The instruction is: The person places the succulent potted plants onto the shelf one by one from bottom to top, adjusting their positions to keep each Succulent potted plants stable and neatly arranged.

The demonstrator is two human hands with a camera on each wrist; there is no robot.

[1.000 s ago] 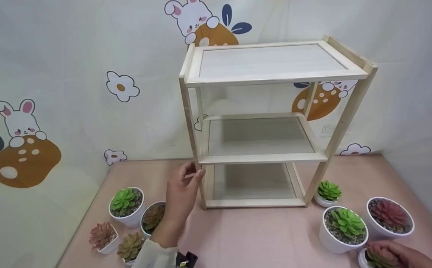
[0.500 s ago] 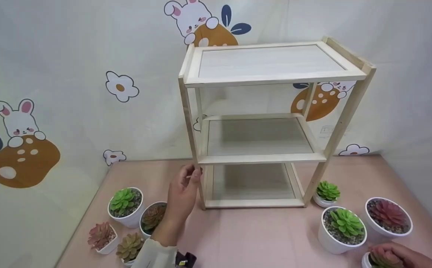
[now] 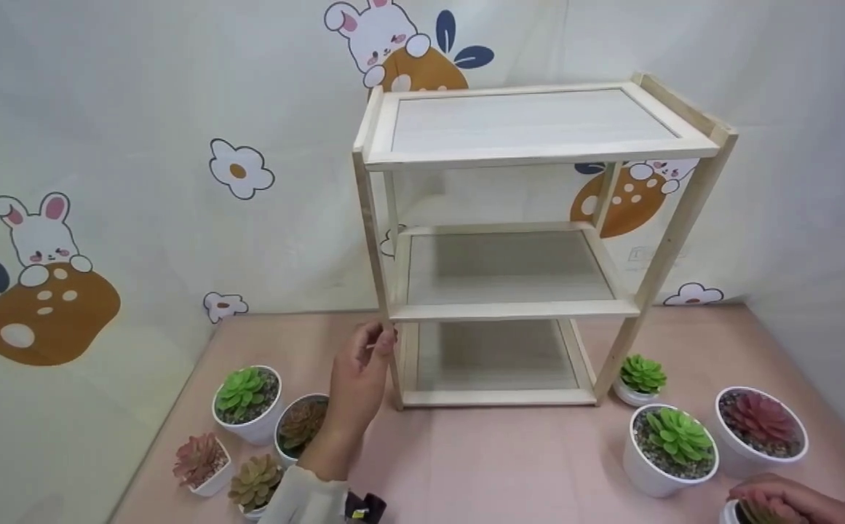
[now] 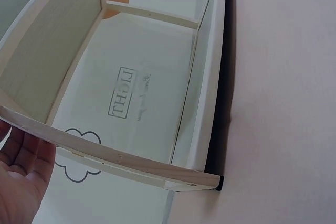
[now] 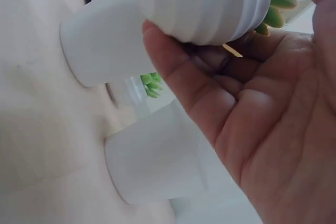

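A three-tier wooden shelf stands at the back of the table. My left hand holds its left front post just below the middle tier; in the left wrist view the fingers pass behind the post. At the lower right, my right hand grips a small potted succulent with reddish leaves. In the right wrist view its ribbed white pot is tilted and raised off the table, fingers curled about it. The thumb is mostly out of that view.
Right of the shelf are a small green succulent, a larger green one and a red one. Left of my left arm stand a green succulent, a brown one, a pink one and an olive one.
My right hand has shifted the small reddish succulent slightly right and toward the lower edge of the head view. The left hand has settled closer against the post; the shelf stays put.
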